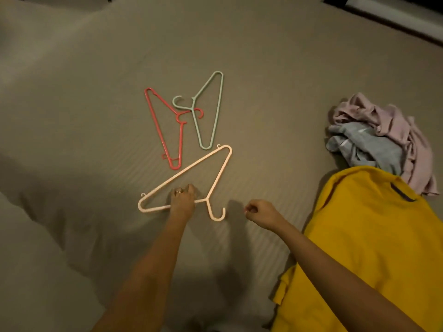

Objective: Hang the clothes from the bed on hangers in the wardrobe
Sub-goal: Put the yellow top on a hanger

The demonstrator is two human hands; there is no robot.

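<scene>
A peach hanger (pixel 203 160) is lain flat on the bed (pixel 263 68) and is grasped at its lower bar, beside the hook, by the left hand (pixel 182 200). The right hand (pixel 261 213) is held clenched just right of that hook, with nothing seen in it. A red hanger (pixel 178 116) and a green hanger (pixel 217 109) are crossed just beyond the peach hanger. Right of it a yellow shirt (pixel 366 248) is spread, with grey clothes (pixel 366 144) and pink clothes (pixel 393 125) heaped behind.
</scene>
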